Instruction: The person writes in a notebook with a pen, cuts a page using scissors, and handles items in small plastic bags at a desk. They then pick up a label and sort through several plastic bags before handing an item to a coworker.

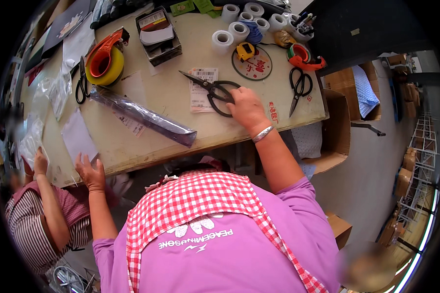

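Observation:
Black-handled scissors [213, 88] lie across a white printed label [204, 100], blades pointing to the far left. My right hand [249, 111], a silver bangle on its wrist, has its fingers closed on the near handle loop. At the table's front edge on the left, my left hand [89, 172] has its fingers apart, the tips by the lower end of a pale paper sheet [78, 134]. Between my hands is a long clear plastic-wrapped roll [144, 117], slanting toward the front edge and partly covering another printed label [130, 123].
Tape dispensers [102, 63] [305, 56], a black box [159, 36], film rolls [238, 31], a yellow tape measure [245, 51] and second scissors [298, 90] occupy the table [171, 136]. A co-worker's hand [40, 162] touches clear plastic at left. Open cartons [335, 127] stand right.

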